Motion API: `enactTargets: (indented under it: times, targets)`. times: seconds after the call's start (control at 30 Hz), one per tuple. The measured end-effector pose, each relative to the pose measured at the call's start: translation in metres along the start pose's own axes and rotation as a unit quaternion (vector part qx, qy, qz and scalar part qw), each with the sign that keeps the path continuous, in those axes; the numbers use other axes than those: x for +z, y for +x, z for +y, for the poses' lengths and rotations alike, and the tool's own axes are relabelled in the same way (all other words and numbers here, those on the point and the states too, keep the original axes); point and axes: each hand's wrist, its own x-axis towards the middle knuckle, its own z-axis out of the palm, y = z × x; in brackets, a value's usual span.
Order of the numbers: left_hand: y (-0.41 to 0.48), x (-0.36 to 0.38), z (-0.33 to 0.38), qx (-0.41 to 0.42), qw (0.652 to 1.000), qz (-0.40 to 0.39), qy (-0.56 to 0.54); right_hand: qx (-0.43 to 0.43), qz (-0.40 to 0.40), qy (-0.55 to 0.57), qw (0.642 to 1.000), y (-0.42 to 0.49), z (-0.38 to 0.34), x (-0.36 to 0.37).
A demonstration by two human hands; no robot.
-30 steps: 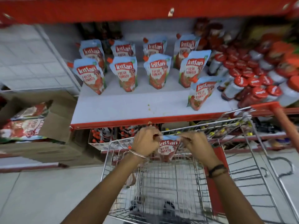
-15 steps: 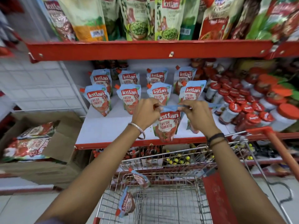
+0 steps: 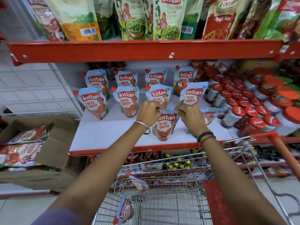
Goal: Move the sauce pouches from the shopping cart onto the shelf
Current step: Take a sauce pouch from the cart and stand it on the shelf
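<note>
Both hands pinch the top edge of one tomato sauce pouch (image 3: pixel 164 125), which stands upright on the white shelf (image 3: pixel 103 135) near its front. My left hand (image 3: pixel 148 113) grips the top left corner and my right hand (image 3: pixel 191 116) the top right. Several identical pouches (image 3: pixel 126 101) stand in two rows behind it. One more pouch (image 3: pixel 209 116) leans just right of my right hand. Two pouches (image 3: pixel 138 183) (image 3: pixel 124 210) hang against the left side of the wire shopping cart (image 3: pixel 170 207) below.
Red-capped jars (image 3: pixel 248 111) crowd the shelf's right side. A higher red shelf (image 3: pixel 146 49) carries chutney and pasta sauce packs. An open cardboard box (image 3: pixel 48 143) with large tomato packs sits at the left. The cart's red handle (image 3: pixel 282 150) rises at right.
Both hands lifted the pouch out of the cart, carried it up and forward over the shelf edge, and lowered it onto the shelf surface. The camera view rose with them.
</note>
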Motion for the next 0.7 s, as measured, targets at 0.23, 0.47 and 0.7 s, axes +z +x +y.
enactTargets:
  times: [0.23,0.47,0.7]
  targets:
    - [0.001,0.004,-0.001,0.022,1.000,-0.009,-0.018,0.007,-0.007,0.012,1.000,0.000,0.005,0.000]
    - [-0.041,-0.003,-0.023,0.099,0.987,0.095,-0.082,-0.038,0.107,0.059,0.992,-0.042,-0.018,0.004]
    - [-0.149,0.030,-0.089,0.135,0.988,0.060,-0.050,0.003,-0.010,0.154,0.988,-0.137,-0.058,0.083]
